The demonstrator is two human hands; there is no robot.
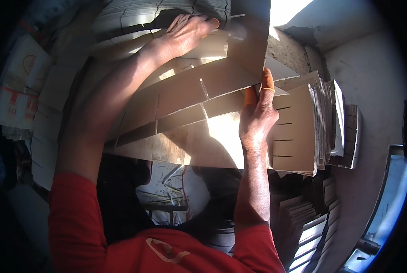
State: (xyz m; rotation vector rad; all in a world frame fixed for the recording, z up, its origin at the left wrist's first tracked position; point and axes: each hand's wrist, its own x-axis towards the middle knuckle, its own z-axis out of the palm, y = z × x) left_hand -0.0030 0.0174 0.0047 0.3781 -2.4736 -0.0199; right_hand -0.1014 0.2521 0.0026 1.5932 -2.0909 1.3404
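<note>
Evidently, the work was only partly done: nearest, beyond the red shirt (167, 248), a pale board (167, 148) was lit by sun, and over it a long slotted strip (180, 93) of cardboard was held aslant, with two open slots seen along its near edge. Against the strip's right end a broad upright panel (250, 41) was set crosswise; whether the two had been fully interlocked could not be told. Near that meeting point, the panel's lower edge was pinched by the right hand (259, 120), its thumb and a finger covered in orange and closed on the card. Farther off, the left hand (187, 35) was extended over the upper cardboard, its fingers bent toward the panel; whether anything was gripped by it could not be made out. As judged from the open slots, more joining was left to be done. Much loose stock was also left: a stack of slotted sheets (294, 129) was placed just beside the right hand, and a larger slotted pile (135, 16) was seen beyond the left. As for containers, only a white carton (17, 107) with red print was noticed at far left; its contents were hidden.
</note>
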